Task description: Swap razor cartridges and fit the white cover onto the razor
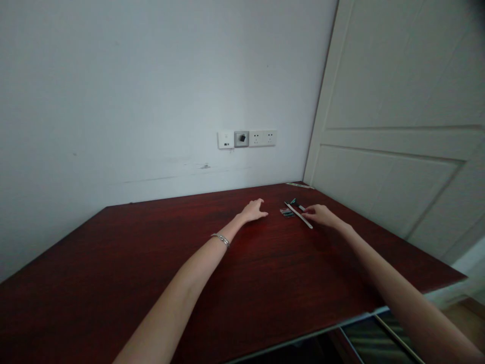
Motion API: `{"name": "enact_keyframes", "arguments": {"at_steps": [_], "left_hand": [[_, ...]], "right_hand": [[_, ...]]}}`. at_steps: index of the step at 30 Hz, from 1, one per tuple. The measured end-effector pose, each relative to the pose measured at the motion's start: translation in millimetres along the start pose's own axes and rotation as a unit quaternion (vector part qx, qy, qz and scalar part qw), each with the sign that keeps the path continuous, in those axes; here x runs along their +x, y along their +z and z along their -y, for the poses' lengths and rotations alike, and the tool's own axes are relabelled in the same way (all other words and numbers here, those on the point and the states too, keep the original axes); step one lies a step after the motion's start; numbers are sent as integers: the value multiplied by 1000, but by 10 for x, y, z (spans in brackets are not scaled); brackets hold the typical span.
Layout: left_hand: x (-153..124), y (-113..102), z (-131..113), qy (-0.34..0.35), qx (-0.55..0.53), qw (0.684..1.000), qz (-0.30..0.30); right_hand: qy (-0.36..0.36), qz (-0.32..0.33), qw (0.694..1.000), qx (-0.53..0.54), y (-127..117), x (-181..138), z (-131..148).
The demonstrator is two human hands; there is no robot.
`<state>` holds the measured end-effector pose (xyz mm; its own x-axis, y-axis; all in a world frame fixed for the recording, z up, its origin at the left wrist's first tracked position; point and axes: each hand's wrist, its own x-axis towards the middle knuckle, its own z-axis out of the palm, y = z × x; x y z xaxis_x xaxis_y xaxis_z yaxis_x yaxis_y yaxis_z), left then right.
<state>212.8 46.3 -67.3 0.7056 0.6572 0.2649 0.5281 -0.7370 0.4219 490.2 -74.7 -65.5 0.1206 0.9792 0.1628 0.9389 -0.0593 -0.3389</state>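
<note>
My left hand [255, 211] reaches over the dark red tabletop with its thumb and fingers apart, holding nothing. To the right, my right hand [318, 214] has its fingertips pinched at the pale end of a small dark-headed tool [293, 201]; its exact kind is too small to tell. Just left of those fingertips, a long narrow flat pale strip [301, 216] lies slanted. A small clear packet [287, 213] with dark contents rests left of the strip. A silver bracelet [222, 239] circles my left wrist.
The red wooden tabletop [151, 263] meets a white wall with a row of sockets [262, 138] and a grey switch plate [241, 138]. A pale panelled door [394, 151] borders the right side. A thin flat strip [299, 185] lies in the far corner.
</note>
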Motion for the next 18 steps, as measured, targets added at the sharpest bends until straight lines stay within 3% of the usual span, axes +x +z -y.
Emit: {"name": "enact_keyframes", "arguments": {"at_steps": [4,9,18], "left_hand": [[195,282,-301,14,2,1000,24],[335,471,-526,20,35,999,22],[358,601,-606,5,26,1000,-18]], "right_hand": [[-1,15,1000,-5,26,-41,99],[19,27,999,-19,46,-69,167],[38,24,998,-43,63,-69,281]]}}
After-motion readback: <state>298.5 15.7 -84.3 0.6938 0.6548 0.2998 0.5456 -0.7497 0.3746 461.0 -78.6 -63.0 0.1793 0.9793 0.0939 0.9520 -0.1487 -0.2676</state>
